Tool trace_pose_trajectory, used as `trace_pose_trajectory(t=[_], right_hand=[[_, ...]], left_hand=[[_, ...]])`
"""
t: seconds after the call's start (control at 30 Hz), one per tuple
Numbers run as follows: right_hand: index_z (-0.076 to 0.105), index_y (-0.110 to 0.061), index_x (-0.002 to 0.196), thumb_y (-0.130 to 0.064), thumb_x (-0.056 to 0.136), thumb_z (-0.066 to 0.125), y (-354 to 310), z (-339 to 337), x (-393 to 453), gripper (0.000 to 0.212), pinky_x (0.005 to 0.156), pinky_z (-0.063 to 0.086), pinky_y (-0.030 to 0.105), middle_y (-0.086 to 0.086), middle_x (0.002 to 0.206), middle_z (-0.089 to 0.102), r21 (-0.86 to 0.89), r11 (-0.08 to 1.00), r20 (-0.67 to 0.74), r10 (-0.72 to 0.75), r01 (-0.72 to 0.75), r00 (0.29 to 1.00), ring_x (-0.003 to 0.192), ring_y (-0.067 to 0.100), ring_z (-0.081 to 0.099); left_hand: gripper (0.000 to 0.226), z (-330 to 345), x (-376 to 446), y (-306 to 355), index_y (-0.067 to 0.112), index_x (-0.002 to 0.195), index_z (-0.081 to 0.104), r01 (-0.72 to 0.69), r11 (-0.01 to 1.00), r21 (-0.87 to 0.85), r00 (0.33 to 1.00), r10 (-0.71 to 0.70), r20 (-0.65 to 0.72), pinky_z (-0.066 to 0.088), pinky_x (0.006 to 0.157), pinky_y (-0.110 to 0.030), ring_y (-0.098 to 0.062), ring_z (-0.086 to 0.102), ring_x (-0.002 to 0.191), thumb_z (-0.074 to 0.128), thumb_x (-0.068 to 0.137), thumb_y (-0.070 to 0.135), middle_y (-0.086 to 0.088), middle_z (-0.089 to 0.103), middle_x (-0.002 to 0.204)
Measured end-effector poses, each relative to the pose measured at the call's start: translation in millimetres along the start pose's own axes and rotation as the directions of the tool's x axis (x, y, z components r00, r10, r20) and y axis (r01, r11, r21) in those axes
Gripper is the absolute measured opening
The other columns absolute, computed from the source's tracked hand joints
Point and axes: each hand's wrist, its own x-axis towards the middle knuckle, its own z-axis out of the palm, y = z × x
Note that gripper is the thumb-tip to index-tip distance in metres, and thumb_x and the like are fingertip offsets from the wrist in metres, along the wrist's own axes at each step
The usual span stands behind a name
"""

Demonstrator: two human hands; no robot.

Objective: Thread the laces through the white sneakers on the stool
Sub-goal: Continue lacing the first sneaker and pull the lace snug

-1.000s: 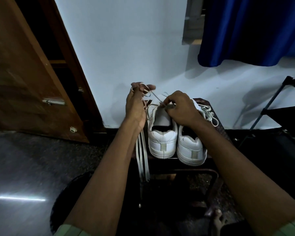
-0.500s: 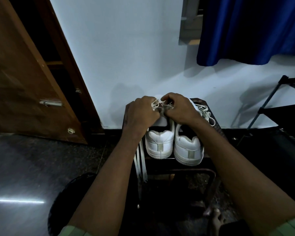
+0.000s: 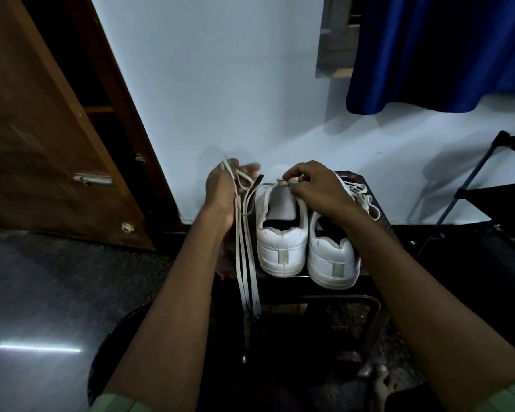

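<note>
Two white sneakers (image 3: 306, 248) stand side by side, heels toward the camera, on a dark stool (image 3: 315, 295) at lower centre of the frame. Left of them, the left hand (image 3: 220, 188) grips a bunch of white laces (image 3: 246, 263) whose ends hang down past the stool's edge. At the left sneaker's tongue, the right hand (image 3: 315, 185) pinches a lace end. Another lace (image 3: 363, 197) lies loose on the right sneaker.
</note>
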Motion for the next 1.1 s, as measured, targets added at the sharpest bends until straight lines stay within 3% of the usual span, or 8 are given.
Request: trace_pose_trajectory(t=[0.13,0.47,0.57,0.67,0.73,0.8,0.9,1.1], right_hand=[[0.075,-0.018,0.101,-0.014,0.077,0.074,3.0,5.4,-0.7,0.024,0.092,0.023,0.020,0.005,0.113,0.063,-0.142,0.990,-0.119,-0.027,0.010,0.993,0.111,0.022,0.057],[0.067,-0.008,0.104,-0.042,0.081,0.073,-12.6,1.2,-18.9,0.042,0.095,0.045,0.042,0.016,0.114,0.061,-0.400,0.906,-0.242,0.044,-0.141,0.969,0.111,0.038,0.055],[0.068,-0.009,0.105,-0.045,0.080,0.073,-12.1,3.3,-17.2,0.043,0.095,0.046,0.042,0.016,0.114,0.063,-0.381,0.913,-0.219,0.066,-0.148,0.973,0.111,0.038,0.058],[0.067,-0.009,0.108,-0.045,0.080,0.073,-13.1,3.5,-16.8,0.046,0.095,0.046,0.042,0.015,0.115,0.064,-0.367,0.918,-0.206,0.079,-0.152,0.975,0.112,0.038,0.059],[0.065,-0.009,0.112,-0.045,0.079,0.075,-12.3,4.3,-16.3,0.049,0.096,0.047,0.043,0.014,0.117,0.064,-0.331,0.930,-0.208,0.092,-0.158,0.974,0.113,0.037,0.059],[0.064,-0.010,0.114,-0.045,0.078,0.076,-11.3,5.2,-16.0,0.052,0.098,0.047,0.043,0.014,0.118,0.064,-0.300,0.940,-0.211,0.098,-0.160,0.973,0.113,0.036,0.059],[0.065,-0.010,0.114,-0.043,0.078,0.077,-8.4,6.8,-14.7,0.050,0.097,0.047,0.041,0.013,0.117,0.064,-0.260,0.953,-0.214,0.099,-0.154,0.972,0.113,0.035,0.060],[0.063,-0.012,0.106,-0.039,0.077,0.077,-3.8,11.6,-12.4,0.042,0.081,0.040,0.030,0.006,0.110,0.061,-0.183,0.972,-0.194,0.108,-0.144,0.975,0.104,0.028,0.059]], left_hand=[[0.031,-7.0,8.3,-17.4,0.026,0.096,0.073,-0.164,0.777,0.608,0.986,0.150,0.075,0.053,0.069,-0.031,-0.016,0.065,0.075,0.047,0.081,0.019,0.008,0.071,0.081],[0.036,4.3,11.2,-37.2,0.019,0.109,0.074,-0.294,0.216,0.931,0.939,0.246,0.240,0.049,0.101,-0.036,-0.027,0.067,0.112,0.061,0.096,0.049,-0.005,0.076,0.111],[0.019,10.0,4.6,-34.6,0.007,0.103,0.073,-0.319,0.508,0.800,0.945,0.229,0.232,0.044,0.078,-0.009,-0.022,0.063,0.097,0.059,0.102,0.019,-0.004,0.072,0.101],[0.017,16.9,4.2,-24.7,0.016,0.096,0.068,-0.113,0.965,0.238,0.994,0.113,0.015,0.058,0.076,-0.022,-0.028,0.069,0.086,0.053,0.098,0.008,-0.005,0.072,0.088],[0.025,19.0,5.1,-18.2,0.018,0.088,0.057,-0.003,0.985,-0.171,0.999,-0.006,-0.053,0.055,0.062,-0.024,-0.021,0.063,0.062,0.043,0.105,0.006,-0.002,0.062,0.066],[0.030,15.5,7.6,-12.7,0.019,0.082,0.048,-0.070,0.997,-0.040,0.988,0.064,-0.138,0.041,0.050,-0.021,-0.015,0.049,0.050,0.036,0.108,0.010,0.002,0.048,0.058],[0.025,1.6,9.9,-16.9,0.014,0.104,0.058,-0.128,0.669,0.733,0.974,0.224,-0.034,0.040,0.073,-0.031,-0.024,0.058,0.084,0.046,0.106,0.035,-0.002,0.063,0.091],[0.040,-3.0,12.0,-29.6,0.016,0.082,0.072,-0.339,0.190,0.921,0.913,0.301,0.274,0.048,0.075,-0.034,-0.027,0.066,0.088,0.063,0.097,0.053,-0.004,0.073,0.086]])
